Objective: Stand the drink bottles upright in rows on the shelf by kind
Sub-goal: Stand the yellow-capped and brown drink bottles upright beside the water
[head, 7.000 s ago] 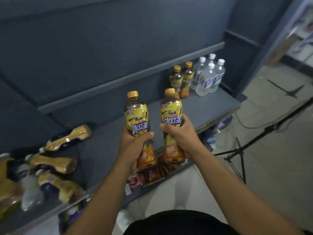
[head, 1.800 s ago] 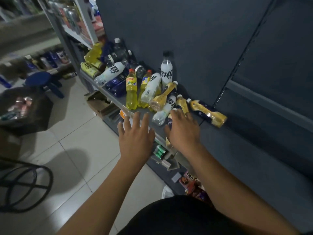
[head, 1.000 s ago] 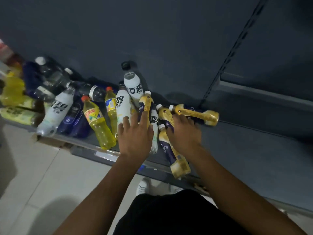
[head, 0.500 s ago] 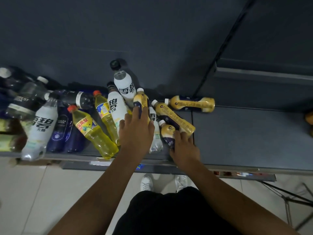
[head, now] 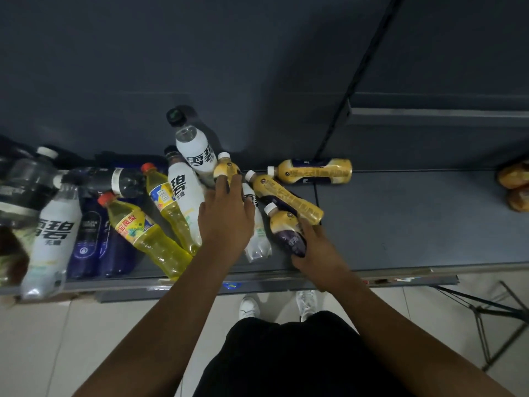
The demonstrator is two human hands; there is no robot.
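Observation:
A heap of drink bottles lies on the grey shelf (head: 400, 224). My left hand (head: 226, 216) covers a tan milk-tea bottle (head: 227, 169) with a white cap, its fingers closed around the body. My right hand (head: 313, 247) grips a second milk-tea bottle (head: 283, 227), tan on top and purple below, lying near the shelf's front. Two more milk-tea bottles lie beside it: one diagonal (head: 286, 199), one flat at the back (head: 312, 171). White soda bottles (head: 197, 150) and yellow soda bottles (head: 148, 233) lie to the left.
Dark blue bottles (head: 88, 239) and black-labelled ones (head: 114, 181) fill the shelf's left end. Two brown tea bottles (head: 515, 190) show at the right edge. A black stand (head: 486, 319) sits on the tiled floor at right. My white shoes (head: 249, 306) are below the shelf lip.
My right hand has closed round the near milk-tea bottle and my left has settled onto the upper one. The camera has tipped further down over the shelf.

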